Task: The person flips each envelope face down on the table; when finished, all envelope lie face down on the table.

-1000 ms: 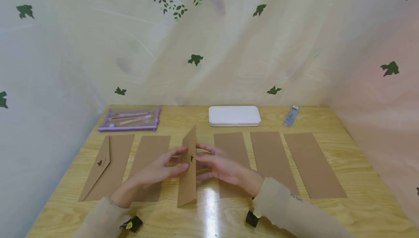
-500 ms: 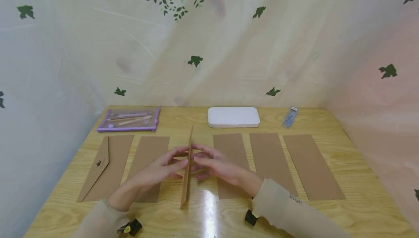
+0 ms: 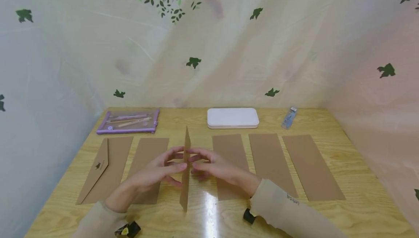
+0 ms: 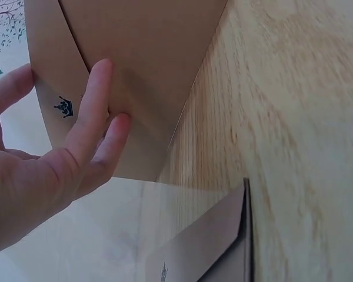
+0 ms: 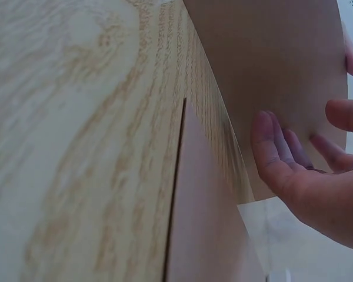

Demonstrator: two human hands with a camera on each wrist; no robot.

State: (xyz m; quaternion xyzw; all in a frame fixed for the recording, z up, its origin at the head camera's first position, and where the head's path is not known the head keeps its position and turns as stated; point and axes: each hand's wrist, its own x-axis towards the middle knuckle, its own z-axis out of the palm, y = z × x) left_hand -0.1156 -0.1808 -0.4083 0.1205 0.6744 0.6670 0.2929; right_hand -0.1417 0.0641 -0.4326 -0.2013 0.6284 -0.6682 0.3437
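A brown paper envelope (image 3: 184, 190) stands nearly on edge above the wooden table, almost edge-on in the head view. My left hand (image 3: 154, 172) holds it, the thumb at its upper edge and fingertips on its flap side; in the left wrist view a crown print shows on the flap (image 4: 50, 88). On the other side, my right hand (image 3: 220, 168) touches the plain face with loosely bent fingers; its thumb is near the upper edge in the right wrist view. Beneath and left of my left hand lies another plain-side envelope (image 3: 152, 150); a third envelope (image 3: 230, 150) is partly under my right forearm.
At far left lies an envelope (image 3: 119, 161) with its crowned flap up. Two more plain envelopes, the inner one (image 3: 268, 158) and outer one (image 3: 311, 165), lie at right. Along the back are a purple-edged pencil pouch (image 3: 129, 121), a white case (image 3: 233, 117) and a small blue package (image 3: 289, 118).
The envelope between my hands has turned from showing its crowned flap to nearly edge-on and shifted slightly left. Both hands stay at its sides; the lying envelopes keep their order.
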